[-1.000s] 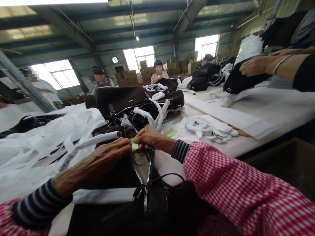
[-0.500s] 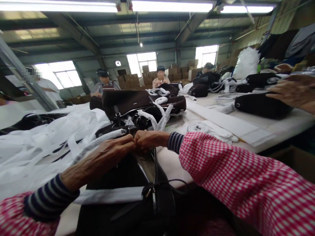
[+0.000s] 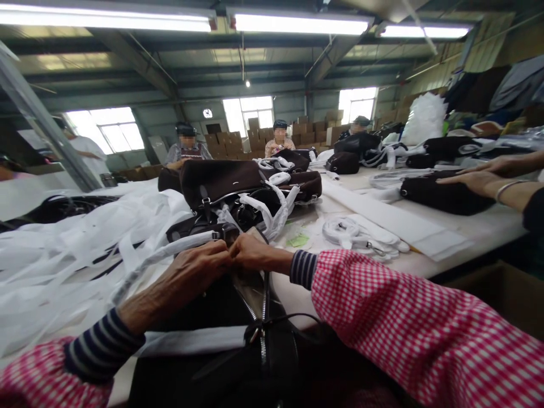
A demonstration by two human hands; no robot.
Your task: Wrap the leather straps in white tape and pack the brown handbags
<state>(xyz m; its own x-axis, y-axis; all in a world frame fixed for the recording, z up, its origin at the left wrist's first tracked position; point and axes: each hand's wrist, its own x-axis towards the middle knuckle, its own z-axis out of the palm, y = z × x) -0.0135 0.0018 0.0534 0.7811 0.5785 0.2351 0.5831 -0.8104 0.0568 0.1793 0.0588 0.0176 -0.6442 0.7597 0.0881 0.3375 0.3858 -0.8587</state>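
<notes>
A black handbag point(image 3: 178, 368) lies in front of me, its silver zip point(image 3: 263, 340) partly open and showing a brownish lining. Across it runs a strap point(image 3: 199, 340) in white wrapping, and a thin black cord lies by the zip pull. At the bag's far end my left hand point(image 3: 204, 260) and my right hand point(image 3: 257, 253) meet, knuckles almost touching. Both are closed, fingers pinched on the bag's edge by the far end of the opening. The fingertips and exactly what they grip are hidden.
Beyond my hands is a pile of dark brown bags point(image 3: 221, 181) with white-wrapped straps. White wrapping sheets point(image 3: 85, 255) heap on the left. Coiled white straps point(image 3: 344, 229) and a long white board point(image 3: 391, 215) lie right. A co-worker's hands point(image 3: 484, 178) rest on another black bag point(image 3: 446, 194).
My hands stay together at the bag's far end, with only a slight shift. On the right, the co-worker's hands have moved and now both show over their bag. The view has tipped slightly upward.
</notes>
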